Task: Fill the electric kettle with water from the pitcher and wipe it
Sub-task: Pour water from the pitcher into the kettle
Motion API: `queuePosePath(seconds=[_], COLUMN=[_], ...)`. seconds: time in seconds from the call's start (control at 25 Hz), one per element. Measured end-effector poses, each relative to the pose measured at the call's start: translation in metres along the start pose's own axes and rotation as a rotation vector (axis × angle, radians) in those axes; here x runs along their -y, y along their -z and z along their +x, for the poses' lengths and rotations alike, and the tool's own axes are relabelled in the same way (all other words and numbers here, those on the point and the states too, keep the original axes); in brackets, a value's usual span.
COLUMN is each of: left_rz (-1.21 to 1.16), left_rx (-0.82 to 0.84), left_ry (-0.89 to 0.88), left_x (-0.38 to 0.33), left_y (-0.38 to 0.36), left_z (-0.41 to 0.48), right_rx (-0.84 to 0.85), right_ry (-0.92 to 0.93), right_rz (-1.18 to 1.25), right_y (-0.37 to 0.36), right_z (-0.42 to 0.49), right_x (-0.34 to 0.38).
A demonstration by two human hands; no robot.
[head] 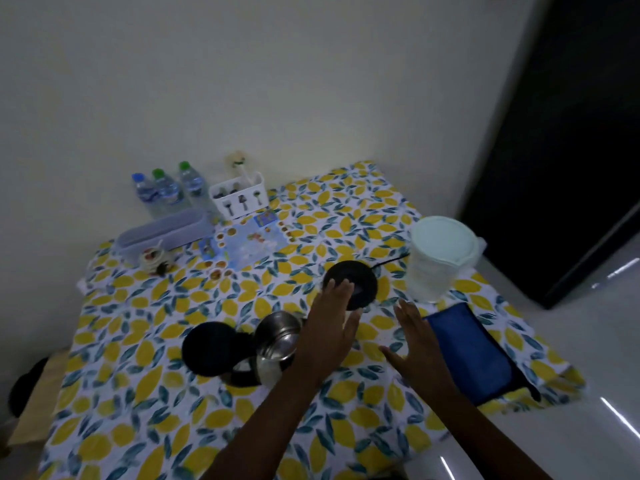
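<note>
Filling step, not begun yet. Kettle (277, 344) sits mid desk (145, 393), lid (216, 348) flipped open. Left hand (329, 323) & right hand (420, 344) both spread flat, holding nothing. Next, I think: right hand grabs pitcher (438, 258), far right, w/ its lid on.

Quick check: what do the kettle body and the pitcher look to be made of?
Kettle: looks like polished stainless steel, its inside mirror-bright, with a black, probably plastic lid standing open. Pitcher: seemingly translucent, milky plastic with a matte pale lid.
</note>
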State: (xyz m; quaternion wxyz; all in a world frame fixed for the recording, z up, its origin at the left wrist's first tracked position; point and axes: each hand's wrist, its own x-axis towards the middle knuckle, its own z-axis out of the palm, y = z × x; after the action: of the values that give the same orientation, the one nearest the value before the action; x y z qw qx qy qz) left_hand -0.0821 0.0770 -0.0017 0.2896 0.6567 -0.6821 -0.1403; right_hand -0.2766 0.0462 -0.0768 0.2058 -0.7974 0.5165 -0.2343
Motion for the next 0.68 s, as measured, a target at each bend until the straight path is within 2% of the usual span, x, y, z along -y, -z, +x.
queuePosePath(seconds=[0.12, 0.28, 0.36, 0.48, 0.68], left_rz=[-0.004, 0.026, 0.052, 0.09, 0.208], left_rx=[0.097, 0.196, 0.227, 0.231, 0.288], left_ry=[-0.105, -0.151, -0.167, -0.221, -0.285], left_x=[-0.025, -0.05, -0.063, -0.085, -0.111], left_y=[-0.034, -0.069, -0.081, -0.099, -0.128], left_z=[0.033, 0.08, 0.103, 0.138, 0.189], right_rx=[-0.065, -0.232, -0.345, -0.478, -0.531], right_ry=[-0.159, -0.459, -0.485, -0.413, -0.416], right_rz=[0.037, 0.229, 0.264, 0.302, 0.446], right_y=[0.022, 0.053, 0.069, 0.092, 0.108], right_z=[0.001, 0.015, 0.028, 0.057, 0.125], right_x=[-0.041, -0.089, -0.108, -0.129, -0.156])
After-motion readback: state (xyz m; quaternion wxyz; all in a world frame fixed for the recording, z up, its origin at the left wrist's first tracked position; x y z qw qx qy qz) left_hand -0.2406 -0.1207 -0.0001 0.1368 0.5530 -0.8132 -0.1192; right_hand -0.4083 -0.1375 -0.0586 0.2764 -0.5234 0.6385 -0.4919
